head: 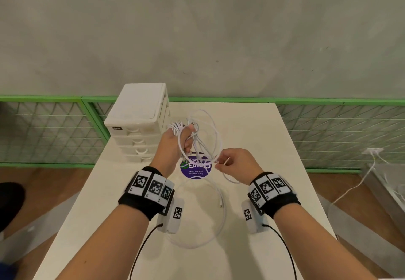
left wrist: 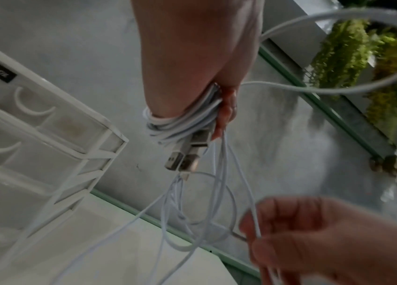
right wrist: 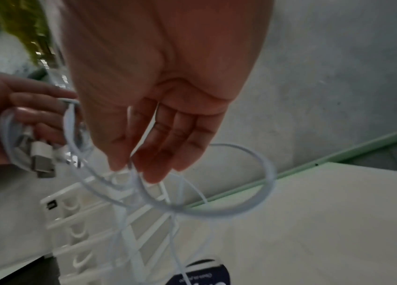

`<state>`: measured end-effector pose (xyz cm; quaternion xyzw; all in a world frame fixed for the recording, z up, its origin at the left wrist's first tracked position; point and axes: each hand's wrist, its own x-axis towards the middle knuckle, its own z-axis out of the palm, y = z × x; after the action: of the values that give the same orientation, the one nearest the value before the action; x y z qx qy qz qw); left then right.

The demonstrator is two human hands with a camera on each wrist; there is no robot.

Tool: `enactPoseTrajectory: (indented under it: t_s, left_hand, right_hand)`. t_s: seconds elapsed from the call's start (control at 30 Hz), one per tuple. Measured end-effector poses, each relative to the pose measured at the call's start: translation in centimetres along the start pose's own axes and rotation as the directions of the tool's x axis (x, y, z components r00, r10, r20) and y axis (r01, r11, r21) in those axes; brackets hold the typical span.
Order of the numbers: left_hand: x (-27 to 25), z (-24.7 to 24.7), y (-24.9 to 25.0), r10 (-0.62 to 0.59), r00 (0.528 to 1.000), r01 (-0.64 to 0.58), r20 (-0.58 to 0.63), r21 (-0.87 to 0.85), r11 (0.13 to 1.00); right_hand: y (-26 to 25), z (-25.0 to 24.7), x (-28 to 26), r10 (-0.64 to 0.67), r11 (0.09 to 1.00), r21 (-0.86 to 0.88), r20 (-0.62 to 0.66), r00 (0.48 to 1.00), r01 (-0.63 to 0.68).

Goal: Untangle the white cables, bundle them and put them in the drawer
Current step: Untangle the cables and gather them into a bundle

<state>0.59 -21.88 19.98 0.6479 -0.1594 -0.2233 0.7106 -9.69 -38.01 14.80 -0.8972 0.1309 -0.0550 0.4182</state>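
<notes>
White cables (head: pixel 198 135) coiled round left hand (head: pixel 175 142), fingers clamped on them; loose strand pinched by right hand (head: pixel 235 162) fingertips (right wrist: pixel 152 173), running up-left toward coil.

Grey plaster wall (head: pixel 219 27) behind white table (head: pixel 274 148). Green-framed wire-mesh fence (head: pixel 43 130) runs along wall base, past table's far edge on both sides. Wooden floor (head: pixel 65 183) left and right of table. Green hanging foliage (left wrist: pixel 339 52) visible in left wrist view.
</notes>
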Motion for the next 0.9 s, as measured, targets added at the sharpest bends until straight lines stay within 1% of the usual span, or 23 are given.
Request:
enactPoseTrajectory:
  t_s: [0.07, 0.17, 0.23, 0.3, 0.37, 0.43, 0.47, 0.5, 0.57, 0.63, 0.67, 0.73, 0.8, 0.83, 0.87, 0.9]
  left_hand:
    - [-0.3, 0.7, -0.4, 0.005, 0.999, -0.007, 0.035, 0.075, 0.997]
    - [-0.6, 1.6, -0.5, 0.0, 0.998, -0.007, 0.059, 0.12, 0.993]
    - [-0.5, 1.6, -0.6, -0.015, 0.998, 0.003, 0.068, 0.175, 0.985]
    - [-0.3, 1.4, -0.7, -0.03, 0.998, 0.018, 0.054, 0.205, 0.979]
    - [-0.1, 1.0, -0.6, -0.027, 0.999, 0.035, -0.04, 0.204, 0.978]
    - [0.0, 0.3, 0.0, -0.001, 0.988, 0.026, -0.153, 0.158, 0.987]
    - [0.1, -0.2, 0.4, 0.015, 0.983, 0.01, -0.184, 0.132, 0.991]
    - [0.3, -0.8, 0.7, 0.03, 0.979, -0.008, -0.202, 0.107, 0.994]
    - [0.4, -1.8, 1.3, 0.047, 0.98, -0.036, -0.193, 0.062, 0.997]
    - [0.4, -2.5, 1.7, 0.04, 0.983, -0.042, -0.179, -0.008, 0.999]
    - [0.5, -2.8, 1.8, 0.027, 0.985, -0.036, -0.169, -0.048, 0.998]
    - [0.5, -3.2, 2.1, 0.009, 0.991, -0.026, -0.135, -0.119, 0.993]
    - [0.5, -3.7, 2.2, -0.004, 0.996, -0.013, -0.091, -0.182, 0.983]
    - [0.5, -3.8, 2.2, -0.009, 0.997, -0.008, -0.079, -0.203, 0.979]
    - [0.5, -3.9, 2.2, -0.011, 0.997, -0.005, -0.075, -0.214, 0.977]
    - [0.4, -3.9, 2.2, -0.008, 0.997, -0.008, -0.073, -0.219, 0.976]
  right_hand:
    - [-1.0, 0.2, 0.2, -0.067, 0.998, -0.009, 0.009, 0.998, 0.067]
    - [-2.2, 0.4, 0.7, -0.128, 0.982, 0.142, 0.01, 0.992, 0.125]
    - [-2.8, 0.7, 0.7, -0.173, 0.957, 0.232, -0.021, 0.985, 0.173]
    - [-2.8, 0.9, 0.6, -0.159, 0.955, 0.245, -0.067, 0.985, 0.17]
    - [-2.4, 1.1, 0.4, -0.119, 0.979, 0.161, -0.058, 0.991, 0.126]
    - [-1.2, 1.5, -0.1, -0.094, 0.995, 0.02, 0.007, 0.996, 0.094]
    - [-0.5, 1.7, -0.3, -0.08, 0.997, -0.015, 0.013, 0.997, 0.08]
    - [0.2, 1.8, -0.5, -0.062, 0.998, 0.004, -0.008, 0.998, 0.062]
    - [1.8, 1.9, -0.8, 0.017, 0.994, 0.107, -0.09, 0.996, -0.008]
    - [3.5, 1.8, -0.8, 0.141, 0.985, 0.122, -0.15, 0.979, -0.123]
    - [4.2, 1.6, -0.7, 0.201, 0.977, 0.099, -0.143, 0.969, -0.188]
    - [5.3, 1.2, -0.6, 0.322, 0.947, 0.024, -0.068, 0.944, -0.321]
    - [5.8, 0.9, -0.5, 0.411, 0.908, -0.095, -0.002, 0.912, -0.409]
    - [5.9, 0.8, -0.5, 0.425, 0.896, -0.136, -0.023, 0.905, -0.424]
    - [5.6, 0.6, -0.4, 0.406, 0.899, -0.145, -0.084, 0.91, -0.414]
    - [5.0, 0.5, -0.3, 0.351, 0.92, -0.122, -0.172, 0.921, -0.373]
